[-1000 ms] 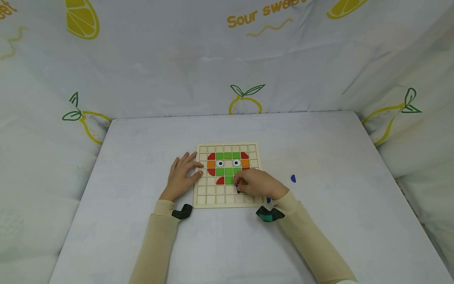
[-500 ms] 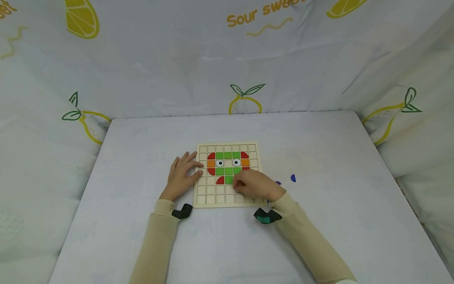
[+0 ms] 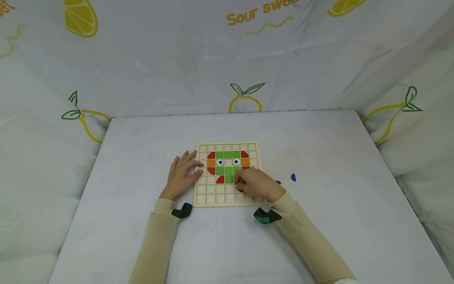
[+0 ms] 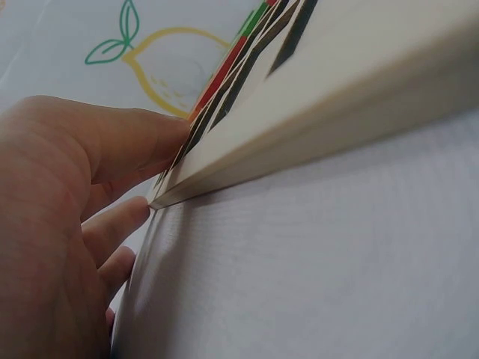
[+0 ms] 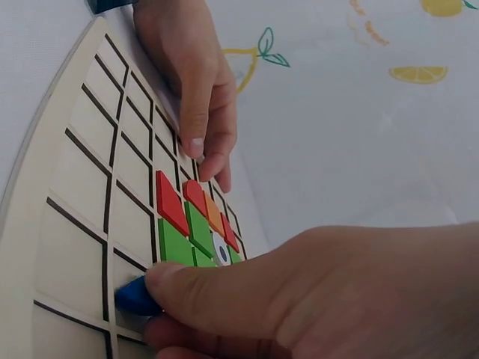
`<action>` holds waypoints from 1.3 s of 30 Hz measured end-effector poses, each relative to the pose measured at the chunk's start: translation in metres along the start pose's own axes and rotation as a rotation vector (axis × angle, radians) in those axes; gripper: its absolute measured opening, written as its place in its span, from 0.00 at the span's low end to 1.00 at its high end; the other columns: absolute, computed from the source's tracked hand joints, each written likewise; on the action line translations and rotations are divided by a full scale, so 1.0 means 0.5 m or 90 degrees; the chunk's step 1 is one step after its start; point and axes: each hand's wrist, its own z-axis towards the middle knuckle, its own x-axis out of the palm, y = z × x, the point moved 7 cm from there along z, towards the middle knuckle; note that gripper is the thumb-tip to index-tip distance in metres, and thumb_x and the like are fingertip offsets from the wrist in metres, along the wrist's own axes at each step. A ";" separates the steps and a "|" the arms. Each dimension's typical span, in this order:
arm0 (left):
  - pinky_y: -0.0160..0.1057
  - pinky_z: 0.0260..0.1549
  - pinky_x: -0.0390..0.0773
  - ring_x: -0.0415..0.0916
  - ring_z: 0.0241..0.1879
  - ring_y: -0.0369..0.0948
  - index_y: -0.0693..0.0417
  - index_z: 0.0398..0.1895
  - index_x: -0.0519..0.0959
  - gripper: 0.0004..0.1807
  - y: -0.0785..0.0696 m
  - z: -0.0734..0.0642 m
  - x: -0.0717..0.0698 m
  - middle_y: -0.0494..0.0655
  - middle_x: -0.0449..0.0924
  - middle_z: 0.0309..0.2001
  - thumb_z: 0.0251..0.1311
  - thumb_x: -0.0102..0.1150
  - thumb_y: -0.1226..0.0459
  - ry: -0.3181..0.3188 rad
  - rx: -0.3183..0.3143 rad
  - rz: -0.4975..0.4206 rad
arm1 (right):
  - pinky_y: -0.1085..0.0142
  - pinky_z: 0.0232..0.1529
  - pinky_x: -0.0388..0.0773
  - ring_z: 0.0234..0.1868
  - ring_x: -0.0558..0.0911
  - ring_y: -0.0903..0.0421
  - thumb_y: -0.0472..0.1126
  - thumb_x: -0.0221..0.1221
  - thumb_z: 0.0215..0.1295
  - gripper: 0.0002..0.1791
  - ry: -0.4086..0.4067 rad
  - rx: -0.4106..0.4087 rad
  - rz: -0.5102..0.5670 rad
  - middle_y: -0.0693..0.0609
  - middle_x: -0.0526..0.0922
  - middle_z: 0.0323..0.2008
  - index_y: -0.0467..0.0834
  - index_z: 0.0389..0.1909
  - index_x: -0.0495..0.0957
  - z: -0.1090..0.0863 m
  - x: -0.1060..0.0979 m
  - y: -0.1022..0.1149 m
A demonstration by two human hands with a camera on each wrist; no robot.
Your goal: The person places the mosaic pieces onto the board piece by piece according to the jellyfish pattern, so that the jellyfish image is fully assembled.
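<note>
A wooden grid board [image 3: 209, 199] lies flat on the table, with red, green, orange and eye-printed tiles set in its upper cells. My left hand [image 3: 180, 179] rests along the board's left edge with fingers spread, the thumb and a finger over its rim. Over the lower right cells, my right hand [image 3: 260, 184] pinches a small blue tile [image 5: 136, 298] between thumb and fingers. In the right wrist view this tile is tilted against a bare cell below a green tile [image 5: 174, 243]; its far end is hidden by the fingers. Part of the board's right side lies beneath my right hand.
Right of the board lies a loose blue half-round piece [image 3: 293, 177]. Another blue piece [image 3: 278, 182] shows partly beside my right wrist, and a bit of blue peeks out by the board's lower right corner. A lemon-print cloth [image 3: 177, 71] hangs behind the table.
My right hand and wrist have shifted slightly left, uncovering a blue piece beside the wrist. The pinched tile's visible part has changed as the fingers adjusted. The left hand stays put.
</note>
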 end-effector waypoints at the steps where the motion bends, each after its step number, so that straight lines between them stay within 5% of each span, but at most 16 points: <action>1: 0.56 0.81 0.33 0.45 0.82 0.50 0.47 0.50 0.82 0.11 0.000 0.000 0.000 0.49 0.60 0.79 0.68 0.61 0.58 0.000 0.000 0.000 | 0.67 0.35 0.75 0.32 0.77 0.57 0.40 0.63 0.70 0.02 -0.002 0.002 -0.006 0.56 0.82 0.29 0.45 0.39 0.83 0.000 0.001 0.000; 16: 0.55 0.81 0.33 0.45 0.82 0.50 0.46 0.50 0.83 0.11 0.004 0.003 0.003 0.48 0.60 0.79 0.67 0.62 0.58 -0.002 -0.001 -0.004 | 0.69 0.32 0.73 0.30 0.76 0.58 0.40 0.60 0.72 0.06 -0.005 -0.007 0.014 0.55 0.81 0.29 0.45 0.44 0.82 0.001 -0.003 -0.005; 21: 0.54 0.81 0.33 0.44 0.82 0.49 0.46 0.50 0.83 0.11 0.004 0.004 0.003 0.47 0.60 0.79 0.67 0.61 0.57 -0.001 -0.001 0.001 | 0.68 0.28 0.69 0.27 0.73 0.57 0.39 0.58 0.72 0.07 -0.027 -0.013 0.059 0.52 0.77 0.26 0.43 0.45 0.81 -0.007 -0.039 -0.026; 29: 0.55 0.81 0.33 0.45 0.82 0.50 0.46 0.50 0.83 0.11 0.007 0.003 0.003 0.48 0.60 0.79 0.67 0.62 0.58 -0.006 0.004 0.001 | 0.67 0.32 0.75 0.33 0.75 0.55 0.40 0.58 0.73 0.08 -0.076 -0.025 0.092 0.49 0.82 0.33 0.42 0.48 0.80 -0.037 -0.105 -0.045; 39: 0.56 0.81 0.33 0.45 0.82 0.50 0.46 0.50 0.82 0.11 0.006 0.002 0.002 0.48 0.60 0.79 0.68 0.61 0.57 -0.006 0.006 -0.002 | 0.63 0.41 0.80 0.41 0.78 0.54 0.39 0.59 0.72 0.12 -0.129 -0.031 0.072 0.50 0.84 0.40 0.40 0.52 0.82 -0.079 -0.151 -0.086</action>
